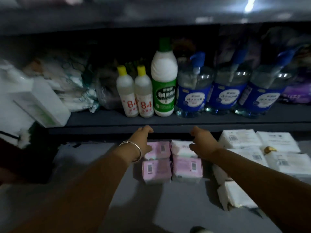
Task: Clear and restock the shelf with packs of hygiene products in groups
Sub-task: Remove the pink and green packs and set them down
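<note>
1. Pink packs (171,161) of hygiene products lie on the lower shelf (80,190), four together in a tight square, two at the back and two in front; I think they are set like this to make one group.
2. The left hand (143,142), with a silver bracelet (133,151) on the wrist, rests against the left side of the back packs; its fingers reach forward under the edge of the upper shelf (104,117), only a little curled, and grip nothing.
3. The right hand (202,142) does the same on the right side, fingers loose and holding nothing.
4. White packs (252,148) lie just beside, to the right, as a separate group.
5. Bottles (164,84) stand on the upper shelf.
</note>
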